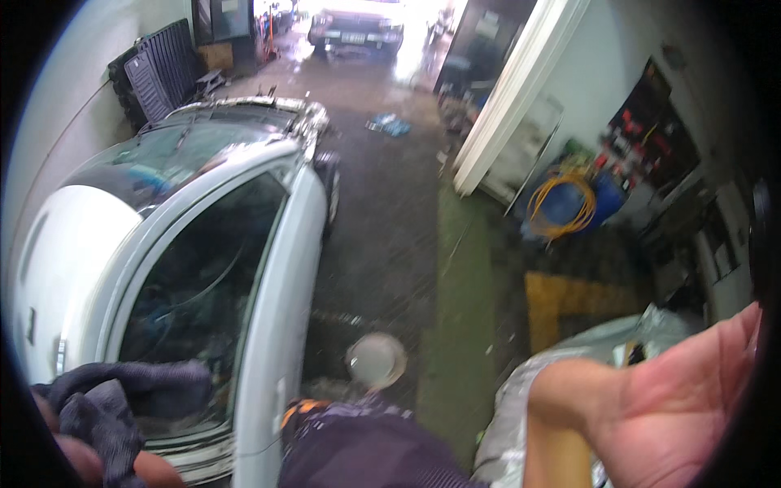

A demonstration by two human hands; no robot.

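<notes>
A white car (pixel 73 244) fills the left of the view, its front door (pixel 277 309) standing open toward the near middle, with the dark window glass (pixel 203 285) framed in white. Beyond it, a wet dark floor (pixel 382 211) runs to the far end, where a second vehicle (pixel 355 24) sits in bright light. On the right, a coil of orange hose (pixel 561 203) hangs against a blue barrel, with a dark wall board of tools further right.

At the near right, a crumpled silver cover (pixel 521 398) lies beside the right hand (pixel 675 407), which is raised with palm showing and fingers spread loose, gripping nothing.

At the near left corner, the left hand (pixel 89 468) is closed on a dark grey cloth (pixel 122 398); the cloth bunches up over and above the fingers and lies against the lower edge of the door window, just left of the door frame.

A small round pale disc (pixel 376 359) sits on the floor in the near middle, blurred.
</notes>
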